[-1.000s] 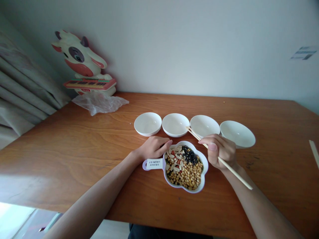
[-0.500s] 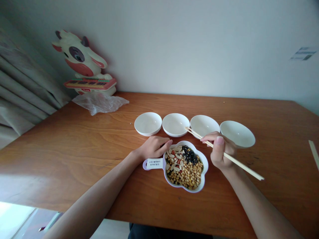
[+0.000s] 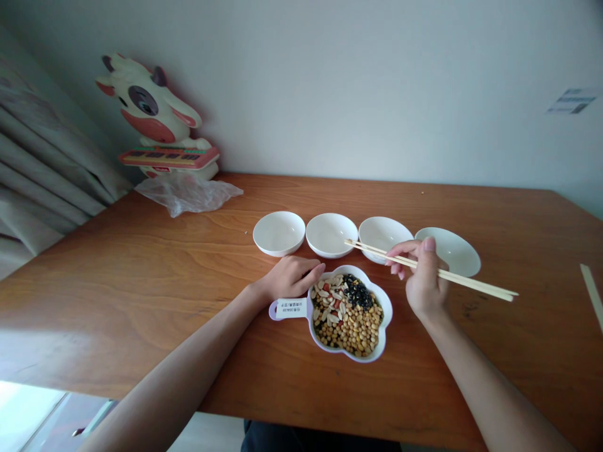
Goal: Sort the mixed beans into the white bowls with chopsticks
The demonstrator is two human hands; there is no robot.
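My right hand (image 3: 426,276) is closed around a pair of wooden chopsticks (image 3: 471,284). Their tips reach over the right rim of the second white bowl (image 3: 330,235) from the left; whether anything is pinched there is too small to tell. My left hand (image 3: 296,276) lies with curled fingers at the upper left rim of a lilac-edged, flower-shaped dish (image 3: 385,339), the thumb against the rim. In the dish are peanut halves (image 3: 332,301), black beans (image 3: 358,292) and yellow soybeans (image 3: 358,329), with bits of red and dark green. A labelled handle (image 3: 291,308) extends left.
Three more white bowls, the leftmost (image 3: 279,233), the third (image 3: 384,232) and the rightmost (image 3: 452,251), complete the row. A cow-shaped toy keyboard (image 3: 160,125) and a clear plastic bag (image 3: 188,196) stand back left. A pale strip (image 3: 592,292) lies far right.
The chopsticks have turned flatter, their rear ends rising to the right and their tips shifting slightly left. My right hand has rolled and moved a little right. My left hand keeps its place.
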